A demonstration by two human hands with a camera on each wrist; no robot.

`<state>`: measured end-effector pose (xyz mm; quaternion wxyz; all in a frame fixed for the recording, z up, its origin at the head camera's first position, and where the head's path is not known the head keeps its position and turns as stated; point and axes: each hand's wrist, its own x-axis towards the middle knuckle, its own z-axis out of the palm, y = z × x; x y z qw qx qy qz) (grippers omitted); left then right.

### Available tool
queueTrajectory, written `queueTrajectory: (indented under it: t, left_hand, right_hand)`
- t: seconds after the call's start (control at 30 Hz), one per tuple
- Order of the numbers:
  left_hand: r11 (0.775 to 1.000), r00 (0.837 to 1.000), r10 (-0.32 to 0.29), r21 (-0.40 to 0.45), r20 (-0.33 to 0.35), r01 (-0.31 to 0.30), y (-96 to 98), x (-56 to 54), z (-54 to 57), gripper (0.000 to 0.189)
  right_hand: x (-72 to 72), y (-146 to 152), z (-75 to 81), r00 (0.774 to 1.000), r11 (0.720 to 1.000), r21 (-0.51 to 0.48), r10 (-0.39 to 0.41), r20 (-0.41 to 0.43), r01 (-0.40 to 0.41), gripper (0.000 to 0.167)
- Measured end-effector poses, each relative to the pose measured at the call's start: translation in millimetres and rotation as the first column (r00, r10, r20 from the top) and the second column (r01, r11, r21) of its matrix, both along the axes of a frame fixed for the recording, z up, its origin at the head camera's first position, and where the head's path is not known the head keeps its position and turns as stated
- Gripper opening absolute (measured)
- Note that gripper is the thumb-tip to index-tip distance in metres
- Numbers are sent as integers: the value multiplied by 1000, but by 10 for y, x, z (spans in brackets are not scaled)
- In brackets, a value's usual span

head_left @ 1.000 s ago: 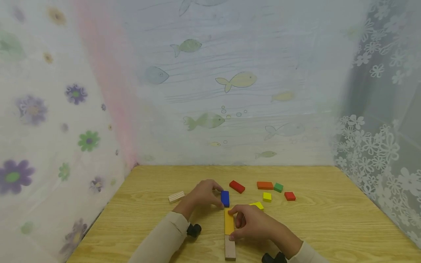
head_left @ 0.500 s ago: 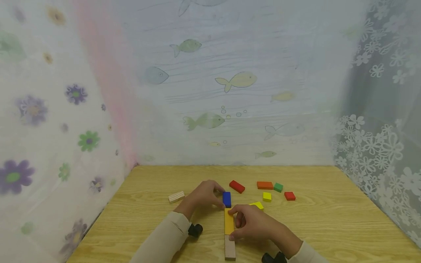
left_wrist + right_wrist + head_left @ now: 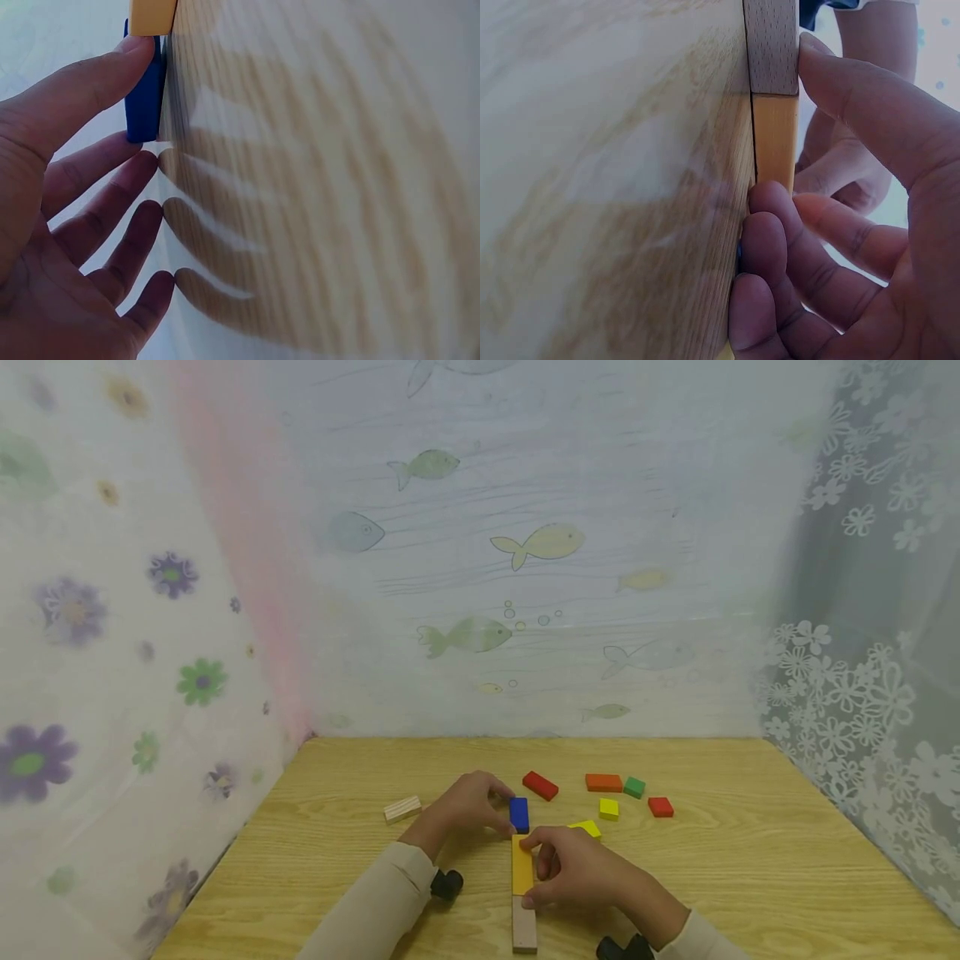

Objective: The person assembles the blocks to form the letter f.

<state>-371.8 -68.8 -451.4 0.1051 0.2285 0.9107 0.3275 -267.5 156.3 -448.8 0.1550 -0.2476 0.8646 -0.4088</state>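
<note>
The left hand [image 3: 468,802] pinches a blue rectangular block [image 3: 519,814] lengthwise, thumb at its near end and index finger at its far end. In the left wrist view the other fingertips [image 3: 154,289] rest on the tabletop, and the blue block [image 3: 144,105] lies flat beyond the thumb. An orange-yellow block [image 3: 522,860] lies just nearer, roughly in line with it. End to end with that lies a plain wood block [image 3: 524,927]. From the right side, the right hand [image 3: 581,868] holds the orange-yellow block, its thumb by the joint with the plain block [image 3: 772,49].
Beyond the hands lie a red block [image 3: 541,786], an orange block [image 3: 603,782], a green block [image 3: 634,787], a small yellow block [image 3: 609,810] and a small red one [image 3: 661,807]. Another yellow block [image 3: 587,829] is partly behind the right hand. A pale wood block [image 3: 402,810] lies left.
The left hand has slid the blue block slightly to the right, more into line with the orange-yellow block. The right hand and the other blocks have stayed put.
</note>
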Motion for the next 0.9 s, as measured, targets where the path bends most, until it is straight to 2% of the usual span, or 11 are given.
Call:
queueTrajectory:
  t: [0.63, 0.9]
  left_hand:
    - [1000, 1000, -4, 1, 20, 4, 1, 14, 7, 57]
    - [999, 999, -37, 36, 28, 36, -33, 11, 30, 56]
  right_hand:
    - [2, 2, -10, 1000, 1000, -6, 1, 13, -1, 64]
    - [3, 8, -4, 1000, 1000, -16, 11, -1, -11, 64]
